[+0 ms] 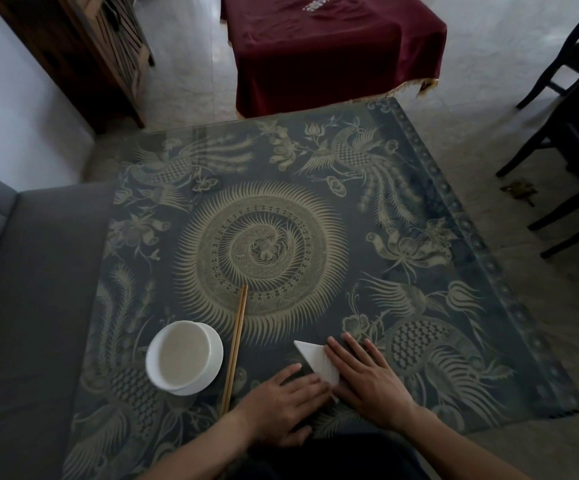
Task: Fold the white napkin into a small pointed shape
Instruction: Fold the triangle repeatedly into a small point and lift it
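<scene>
white napkin (317,362) folded to pointed shape, flat on patterned table (419,216), tip aimed far-left; right hand (367,377) open, fingers spread, palm flat over napkin's right part; left hand (283,401) open, flat, fingertips on near edge; nothing gripped; white bowl (183,358) and chopsticks (234,348) lie left, apart from napkin

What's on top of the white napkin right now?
Both hands press on the white napkin: left hand on its near edge, right hand over its right side. The part beneath them is hidden.
</scene>
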